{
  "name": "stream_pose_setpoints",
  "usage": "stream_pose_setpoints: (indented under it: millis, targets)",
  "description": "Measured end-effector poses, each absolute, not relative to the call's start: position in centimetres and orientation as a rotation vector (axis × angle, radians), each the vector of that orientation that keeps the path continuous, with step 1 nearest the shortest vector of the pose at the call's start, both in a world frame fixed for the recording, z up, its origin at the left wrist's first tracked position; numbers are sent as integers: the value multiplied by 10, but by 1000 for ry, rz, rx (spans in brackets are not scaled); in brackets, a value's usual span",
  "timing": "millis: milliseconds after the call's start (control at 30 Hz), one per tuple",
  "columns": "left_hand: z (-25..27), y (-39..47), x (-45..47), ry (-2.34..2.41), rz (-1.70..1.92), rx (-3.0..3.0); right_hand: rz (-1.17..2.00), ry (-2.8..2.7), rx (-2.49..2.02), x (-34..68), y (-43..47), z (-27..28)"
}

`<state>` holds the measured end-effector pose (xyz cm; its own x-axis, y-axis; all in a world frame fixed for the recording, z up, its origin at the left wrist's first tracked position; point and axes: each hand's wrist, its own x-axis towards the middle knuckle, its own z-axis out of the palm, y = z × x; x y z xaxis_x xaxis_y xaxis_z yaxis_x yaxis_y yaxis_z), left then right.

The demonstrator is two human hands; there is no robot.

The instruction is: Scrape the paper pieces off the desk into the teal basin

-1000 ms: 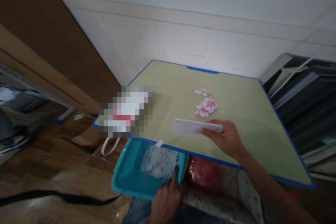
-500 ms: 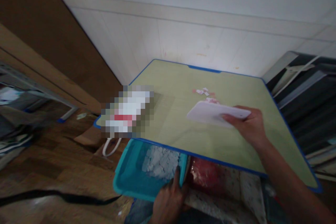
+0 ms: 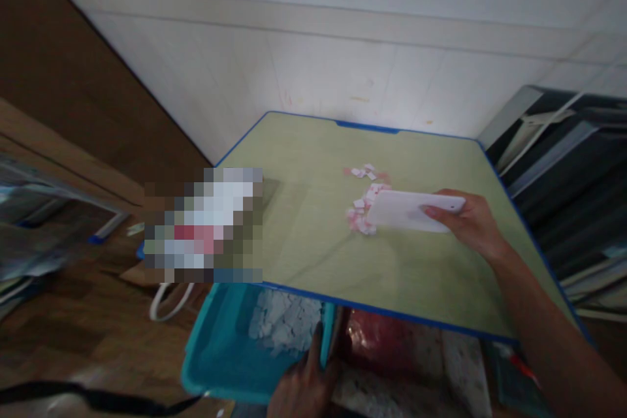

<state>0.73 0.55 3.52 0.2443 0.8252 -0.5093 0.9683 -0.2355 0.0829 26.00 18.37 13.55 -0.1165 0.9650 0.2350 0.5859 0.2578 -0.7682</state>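
My right hand [image 3: 465, 222] grips a flat white plastic scraper [image 3: 404, 210] with a small hole near its end, thumb on the near face. It is held over the pale green tabletop [image 3: 304, 228]. Beside its left edge lie small white and pink paper-like pieces [image 3: 362, 219], and a smaller group [image 3: 363, 172] lies farther back. Below the table's front edge, my left hand [image 3: 304, 385] is closed on the right wall of a turquoise tub [image 3: 210, 346], index finger stretched along it. Many white flat chips [image 3: 287, 320] are inside the tub.
A blurred-out white and red item [image 3: 210, 219] stands at the table's left, with a white loop [image 3: 169, 304] below it. A red glossy item [image 3: 377, 339] is under the front edge. Wall [image 3: 323, 72] behind, brown panel [image 3: 112, 78] left, dark folded items [image 3: 578, 163] right.
The scraper has moved rightward over the table, exposing more of the white and pink pieces. My left hand stays on the tub. The whole view has shifted slightly.
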Motion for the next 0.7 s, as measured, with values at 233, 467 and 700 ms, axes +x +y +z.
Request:
stream_pose_setpoints:
  millis: [233, 467, 700]
  targets:
    - [35, 6, 8, 1670, -548, 2061, 708, -1790, -1410, 262, 179, 143]
    - [41, 10, 11, 1646, -615, 2002, 769, -1782, -1396, 262, 176, 143]
    - [40, 9, 10, 1640, -640, 2010, 687, -1863, -1378, 262, 177, 143]
